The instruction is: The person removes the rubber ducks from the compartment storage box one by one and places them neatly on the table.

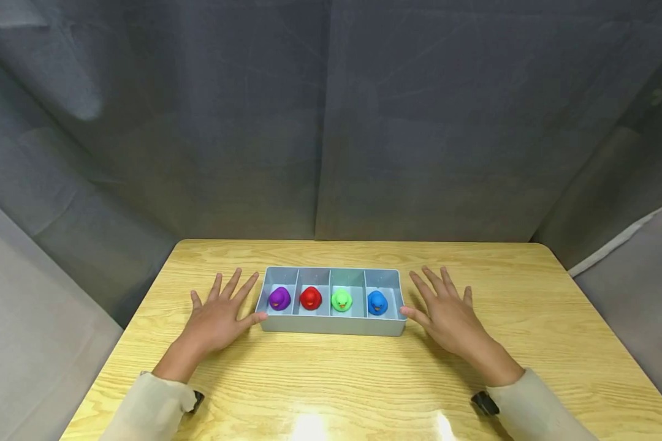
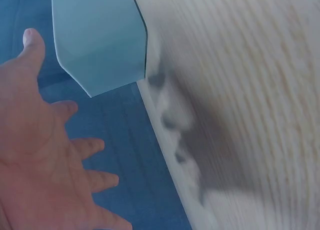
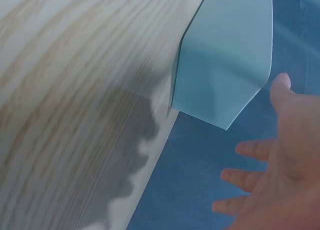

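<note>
Nothing is being gripped here, so it's looking like either a start or a finish!
From the left, the bare left hand is hovering above the light yellow wood-grain bench, fingers standing spread, thumb hanging just beside the long grey four-compartment plastic tray. Moving along, one per compartment: the small purple toy duck, the small red toy duck, the small light-green toy duck and the small blue toy duck are all sitting inside! On the far right, the bare right hand is mirroring that, fingers also standing spread; whether its thumb is touching, I'm not able to tell. Every compartment is holding its duck; no gap is remaining to fill.
</note>
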Demonstrator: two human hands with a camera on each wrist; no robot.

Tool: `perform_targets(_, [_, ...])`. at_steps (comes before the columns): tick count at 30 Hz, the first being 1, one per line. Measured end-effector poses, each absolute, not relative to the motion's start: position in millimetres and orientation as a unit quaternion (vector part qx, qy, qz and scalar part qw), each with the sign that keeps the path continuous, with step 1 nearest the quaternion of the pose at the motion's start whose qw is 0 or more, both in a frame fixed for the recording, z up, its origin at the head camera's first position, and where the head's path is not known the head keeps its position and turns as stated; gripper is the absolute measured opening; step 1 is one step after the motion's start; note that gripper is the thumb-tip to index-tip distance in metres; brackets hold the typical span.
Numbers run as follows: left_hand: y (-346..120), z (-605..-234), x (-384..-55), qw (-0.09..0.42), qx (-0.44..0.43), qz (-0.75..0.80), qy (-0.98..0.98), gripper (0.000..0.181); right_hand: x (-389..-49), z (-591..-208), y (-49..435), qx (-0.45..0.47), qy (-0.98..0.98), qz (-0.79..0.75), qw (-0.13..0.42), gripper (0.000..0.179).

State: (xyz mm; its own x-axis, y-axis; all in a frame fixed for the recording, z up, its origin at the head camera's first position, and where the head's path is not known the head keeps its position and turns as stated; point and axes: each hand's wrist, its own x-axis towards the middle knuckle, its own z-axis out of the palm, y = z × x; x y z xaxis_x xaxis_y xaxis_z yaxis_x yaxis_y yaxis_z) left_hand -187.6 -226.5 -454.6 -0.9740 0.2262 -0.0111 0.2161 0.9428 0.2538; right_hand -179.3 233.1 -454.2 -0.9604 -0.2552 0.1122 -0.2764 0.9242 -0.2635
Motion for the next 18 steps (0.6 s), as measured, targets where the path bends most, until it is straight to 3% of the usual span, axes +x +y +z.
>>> perform_targets(18, [-217, -461, -194, 0.024, 0.123, 0.139, 0.982, 0.085, -183, -455, 213, 0.149, -0.977, 0.154, 0.021, 0.079])
